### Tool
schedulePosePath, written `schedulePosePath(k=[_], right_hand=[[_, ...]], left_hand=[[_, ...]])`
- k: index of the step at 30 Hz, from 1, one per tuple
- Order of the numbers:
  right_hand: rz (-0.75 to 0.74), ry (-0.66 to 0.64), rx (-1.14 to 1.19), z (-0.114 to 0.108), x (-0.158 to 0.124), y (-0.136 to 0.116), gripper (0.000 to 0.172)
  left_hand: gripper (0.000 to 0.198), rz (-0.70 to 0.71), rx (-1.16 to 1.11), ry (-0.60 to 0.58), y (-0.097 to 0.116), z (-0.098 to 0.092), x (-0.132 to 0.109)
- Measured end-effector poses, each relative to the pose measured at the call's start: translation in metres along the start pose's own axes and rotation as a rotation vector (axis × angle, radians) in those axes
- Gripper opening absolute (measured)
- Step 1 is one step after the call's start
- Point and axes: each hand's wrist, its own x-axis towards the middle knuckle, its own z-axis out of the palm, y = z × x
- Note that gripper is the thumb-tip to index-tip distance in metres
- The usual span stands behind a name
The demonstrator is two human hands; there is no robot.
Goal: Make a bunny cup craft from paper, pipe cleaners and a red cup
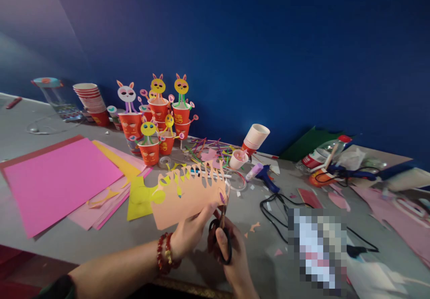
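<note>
The grey table point(262, 209) spreads out beyond the 2 hands. Far to the left of the left hand point(191, 235) lies a fan of pink sheets point(57, 182), flat and overlapped, seemingly so each colour is easy to reach. That hand is closed on the lower edge of the peach paper point(188, 198), thumb on top. It holds the sheet off the table and tilted, probably to present its right end to the blades; the top edge is already cut into a row of thin tabs. Just left of the paper, a yellow sheet point(139, 198) lies flat. Further ahead of the hands, a cluster of decorated red cups point(157, 126) stands upright near the wall, likely parked clear of the cutting. The right hand point(235, 258), touching the left, grips the scissors point(221, 238) through the black loops, blades pointing up at the paper's right edge. A red bead bracelet point(164, 252) circles the left wrist.
</note>
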Motion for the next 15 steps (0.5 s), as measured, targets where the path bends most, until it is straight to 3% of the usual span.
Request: schedulePosePath(k=[8, 15], right_hand=[[0.020, -0.002, -0.025, -0.005, -0.002, 0.000, 0.048], [0.061, 0.006, -0.037, -0.014, -0.006, 0.006, 0.048]], left_hand=[[0.039, 0.051, 0.056, -0.034, 0.007, -0.002, 0.000], [0.038, 0.013, 0.089, -0.045, 0.009, -0.002, 0.001]])
